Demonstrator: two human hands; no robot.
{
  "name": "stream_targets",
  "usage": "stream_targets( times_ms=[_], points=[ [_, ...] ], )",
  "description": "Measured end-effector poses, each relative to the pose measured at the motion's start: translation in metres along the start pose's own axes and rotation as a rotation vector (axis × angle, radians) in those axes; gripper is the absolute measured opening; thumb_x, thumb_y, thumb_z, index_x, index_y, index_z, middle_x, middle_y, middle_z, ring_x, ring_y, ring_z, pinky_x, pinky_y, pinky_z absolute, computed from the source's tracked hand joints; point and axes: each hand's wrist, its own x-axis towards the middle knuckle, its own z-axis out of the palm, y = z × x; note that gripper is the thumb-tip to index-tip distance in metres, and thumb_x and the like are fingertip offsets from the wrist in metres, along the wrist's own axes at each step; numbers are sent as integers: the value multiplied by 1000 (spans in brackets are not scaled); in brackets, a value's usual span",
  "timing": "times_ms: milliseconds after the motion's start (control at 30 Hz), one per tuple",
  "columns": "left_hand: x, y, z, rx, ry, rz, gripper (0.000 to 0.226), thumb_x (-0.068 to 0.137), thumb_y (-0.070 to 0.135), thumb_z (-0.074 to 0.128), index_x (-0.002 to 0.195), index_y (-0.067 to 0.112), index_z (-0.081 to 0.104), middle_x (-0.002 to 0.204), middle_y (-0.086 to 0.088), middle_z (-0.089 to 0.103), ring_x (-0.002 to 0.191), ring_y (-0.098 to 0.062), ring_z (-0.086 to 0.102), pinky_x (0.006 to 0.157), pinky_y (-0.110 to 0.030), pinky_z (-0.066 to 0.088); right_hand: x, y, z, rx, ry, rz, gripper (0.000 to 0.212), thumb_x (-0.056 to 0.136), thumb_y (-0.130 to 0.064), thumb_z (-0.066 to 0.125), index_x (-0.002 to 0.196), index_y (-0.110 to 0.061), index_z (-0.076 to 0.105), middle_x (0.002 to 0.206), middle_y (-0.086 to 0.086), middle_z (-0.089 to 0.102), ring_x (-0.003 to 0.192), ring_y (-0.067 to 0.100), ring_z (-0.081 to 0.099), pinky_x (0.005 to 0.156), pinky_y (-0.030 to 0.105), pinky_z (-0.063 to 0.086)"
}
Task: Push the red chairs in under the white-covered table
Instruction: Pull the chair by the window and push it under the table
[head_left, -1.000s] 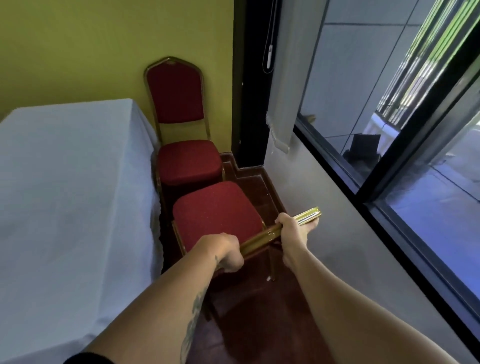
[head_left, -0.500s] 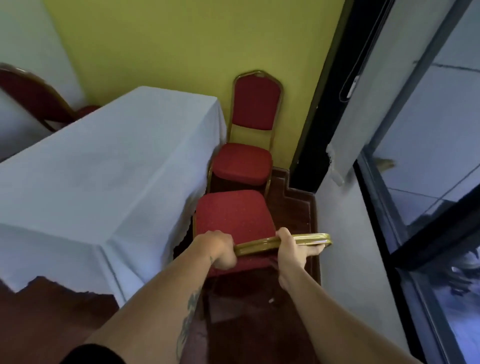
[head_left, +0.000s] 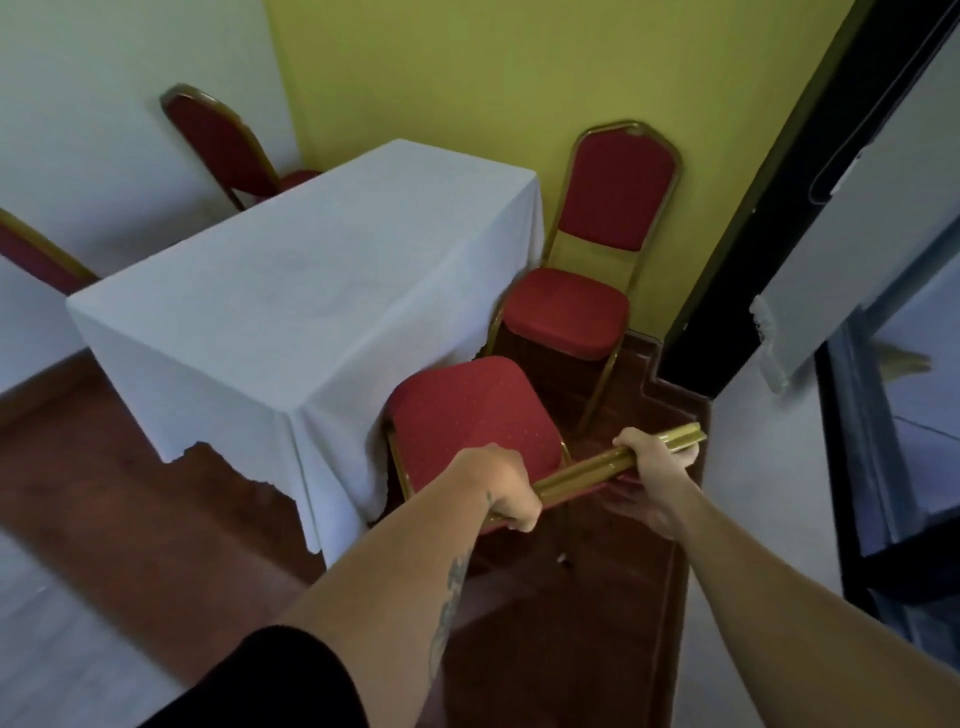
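Red upholstery and gold-coloured metal frames were seen on four chairs, set around one desk (head_left: 291, 291) draped in a white cloth. Two hands were counted, both bare.

The near chair (head_left: 467, 415) was gripped by the top rail of its back (head_left: 587, 470), a gold bar seen from above. The left hand (head_left: 506, 486) was closed around the left end of that rail, fingers curled under it. The right hand (head_left: 657, 467) was clamped on the right end, the thumb lying over the top and the fingers wrapped beneath. Neither hand was open.

The seat of the held chair lay just beyond the hands, its front left corner touching or just beside the hanging cloth at the desk's near right corner. Whether any of the seat was under the desk could not be told.

A second chair (head_left: 597, 260) stood further along the desk's right edge, against the yellow wall, its seat near the cloth and its back upright. A third chair (head_left: 218, 145) was seen beyond the desk's far left corner, against the white wall. Of the fourth chair (head_left: 36, 254), only part of the back was visible at the desk's left edge. All stood on a dark wooden floor (head_left: 130, 467).
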Motion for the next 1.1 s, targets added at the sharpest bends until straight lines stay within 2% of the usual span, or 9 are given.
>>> stream_targets(
  times_ms=[67, 133, 267, 400, 533, 700, 900, 1033, 1100],
  points=[
    [5, -6, -3, -26, 15, -15, 35, 71, 31, 74, 101, 14, 67, 104, -6, 67, 88, -24, 67, 64, -29, 51, -4, -14, 10, -47, -44, 7, 91, 58, -26, 73, 129, -42, 19, 74, 14, 77, 69, 30, 77, 84, 59, 58],
    [13, -11, -6, -45, 20, -23, 31, 69, 31, 74, 94, 15, 65, 100, -6, 68, 84, -23, 68, 65, -29, 52, -2, -24, 18, -113, -71, -9, 106, 71, -20, 71, 148, -47, 2, 78, 15, 74, 88, 35, 76, 90, 63, 54],
    [25, -10, -16, -27, 0, -6, 33, 73, 30, 74, 98, 13, 61, 100, -6, 63, 81, -26, 64, 69, -31, 53, 12, -42, 24, -218, -115, 45, 86, 58, -29, 74, 130, -32, 27, 113, 22, 72, 97, 35, 72, 72, 51, 57],
    [32, -11, -22, -28, 3, 22, 33, 76, 34, 73, 100, 15, 60, 99, -6, 62, 84, -27, 64, 71, -33, 52, 38, -53, 31, -255, -119, 45, 99, 37, -33, 74, 123, -33, 24, 116, 23, 71, 90, 33, 74, 67, 49, 60],
    [39, -19, -22, -82, 33, 3, 35, 78, 37, 73, 102, 14, 61, 100, -6, 65, 88, -26, 67, 75, -34, 56, 40, -63, 45, -283, -130, 12, 120, 43, -32, 75, 150, -29, 22, 110, 20, 72, 97, 37, 71, 77, 54, 57],
    [46, -26, -32, -161, 86, -69, 41, 76, 38, 74, 108, 13, 66, 100, -6, 66, 85, -25, 66, 68, -32, 54, 48, -78, 64, -301, -150, -51, 90, 77, -24, 66, 147, -37, 10, 101, 16, 70, 95, 37, 70, 92, 58, 53],
    [58, -15, -46, -205, 107, -186, 40, 74, 37, 75, 104, 13, 62, 98, -7, 65, 85, -26, 66, 69, -35, 55, 76, -97, 73, -348, -260, -25, 94, 76, -27, 69, 148, -34, 8, 97, 16, 71, 93, 37, 71, 81, 53, 54],
    [72, -4, -52, -263, 136, -230, 29, 74, 34, 73, 92, 13, 62, 94, -5, 66, 81, -23, 65, 63, -31, 50, 93, -118, 69, -418, -320, -12, 64, 87, -24, 65, 136, -20, 25, 97, 17, 65, 103, 40, 66, 96, 60, 50],
    [79, -1, -54, -275, 160, -249, 29, 76, 34, 73, 92, 14, 61, 93, -4, 65, 81, -21, 64, 64, -31, 50, 99, -128, 70, -448, -345, -17, 81, 86, -24, 65, 146, -29, 10, 98, 18, 65, 102, 41, 66, 96, 60, 50]
  ],
)
